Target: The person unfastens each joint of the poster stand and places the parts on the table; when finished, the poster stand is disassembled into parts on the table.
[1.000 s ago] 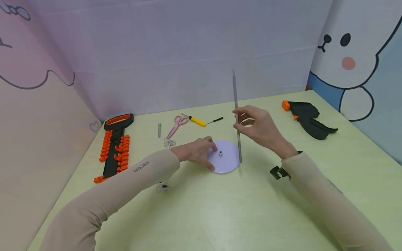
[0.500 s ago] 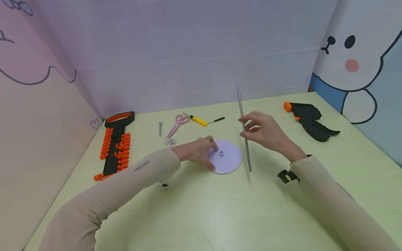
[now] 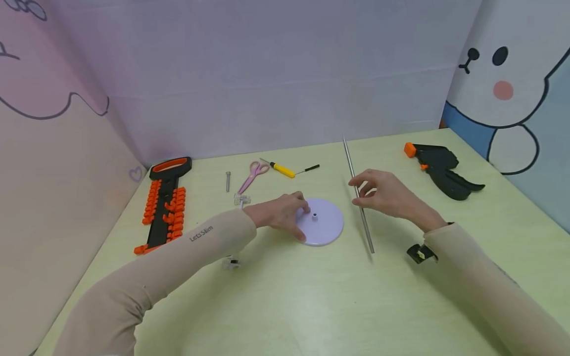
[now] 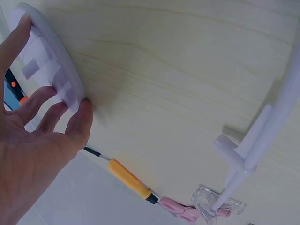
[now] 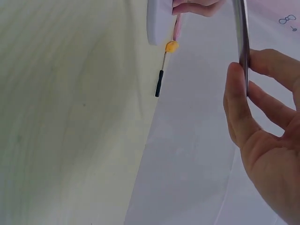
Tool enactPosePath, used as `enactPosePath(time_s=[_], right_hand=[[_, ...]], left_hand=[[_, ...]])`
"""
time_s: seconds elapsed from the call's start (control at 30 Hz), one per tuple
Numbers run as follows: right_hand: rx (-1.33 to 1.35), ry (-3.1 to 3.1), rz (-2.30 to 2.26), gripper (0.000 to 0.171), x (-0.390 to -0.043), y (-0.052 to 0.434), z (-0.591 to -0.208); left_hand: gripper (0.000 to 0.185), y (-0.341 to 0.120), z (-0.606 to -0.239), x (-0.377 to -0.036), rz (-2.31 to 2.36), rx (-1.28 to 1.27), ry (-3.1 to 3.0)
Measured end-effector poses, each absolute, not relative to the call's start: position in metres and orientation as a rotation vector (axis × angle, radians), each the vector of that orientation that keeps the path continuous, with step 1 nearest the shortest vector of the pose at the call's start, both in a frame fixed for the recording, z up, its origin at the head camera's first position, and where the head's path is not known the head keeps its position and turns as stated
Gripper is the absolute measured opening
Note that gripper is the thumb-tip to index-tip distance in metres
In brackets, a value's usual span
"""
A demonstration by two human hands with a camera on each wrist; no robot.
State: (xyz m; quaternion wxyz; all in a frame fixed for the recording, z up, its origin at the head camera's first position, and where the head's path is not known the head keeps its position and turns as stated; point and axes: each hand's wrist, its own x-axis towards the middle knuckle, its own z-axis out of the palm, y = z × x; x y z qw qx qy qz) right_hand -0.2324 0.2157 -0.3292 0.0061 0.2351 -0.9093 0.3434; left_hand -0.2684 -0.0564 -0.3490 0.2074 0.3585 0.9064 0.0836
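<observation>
The right hand (image 3: 385, 195) pinches the thin metal rod (image 3: 357, 192) near its middle, the rod leaning. The left hand (image 3: 278, 213) holds the round white disc (image 3: 324, 225) by its edge.

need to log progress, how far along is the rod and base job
Early. Done: the round white base lies flat on the table, the left hand gripping its rim. In hand: the right hand pinches the metal rod, tilted beside the base. Left: the rod is not in the centre socket.

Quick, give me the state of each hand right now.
Left hand: fingers curled around the edge of the white round base, gripping it.
Right hand: pinching the thin metal rod.
</observation>
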Motion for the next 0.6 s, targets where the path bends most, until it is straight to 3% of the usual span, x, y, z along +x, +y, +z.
enactPosePath(time_s=[0.6], right_hand=[[0.705,-3.094,1.07,0.033,-0.234,0.232,-0.343]], left_hand=[[0.068,-0.056,-0.349,-0.269,0.228,1.006,2.517]])
